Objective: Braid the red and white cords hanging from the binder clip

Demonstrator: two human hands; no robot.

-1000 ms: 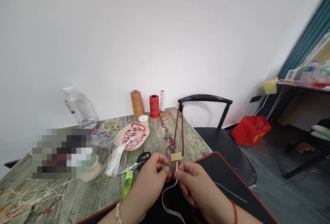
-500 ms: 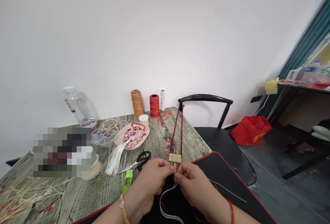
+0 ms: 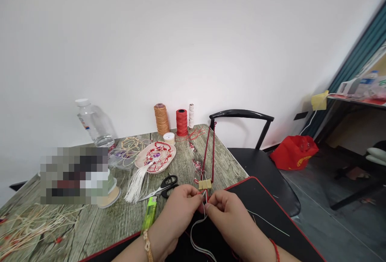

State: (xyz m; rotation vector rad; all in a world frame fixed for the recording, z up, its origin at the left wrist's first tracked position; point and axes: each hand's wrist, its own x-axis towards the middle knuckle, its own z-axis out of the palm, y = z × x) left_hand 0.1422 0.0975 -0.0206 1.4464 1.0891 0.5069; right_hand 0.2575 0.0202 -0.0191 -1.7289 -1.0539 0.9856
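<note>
My left hand (image 3: 176, 213) and my right hand (image 3: 230, 217) meet fingertip to fingertip over a black mat (image 3: 265, 209). Both pinch thin white and red cords (image 3: 202, 213) just below a gold binder clip (image 3: 205, 184). A taut dark red cord (image 3: 209, 151) runs from the clip up to the black chair back (image 3: 241, 114). White cord loops hang down between my wrists. Scissors (image 3: 163, 186) and a green lighter (image 3: 150, 213) lie just left of my left hand.
On the wooden table (image 3: 114, 221) stand thread spools, orange (image 3: 161, 119), red (image 3: 181, 122) and white (image 3: 191, 116), a clear bottle (image 3: 92, 123), an oval tray (image 3: 155, 158) with red cords and a white tassel. Straw strands (image 3: 27, 223) lie at left. A red bag (image 3: 294, 152) sits on the floor.
My fingertips have drawn closer together at the cords under the clip. The view has shifted slightly; the clip has barely moved.
</note>
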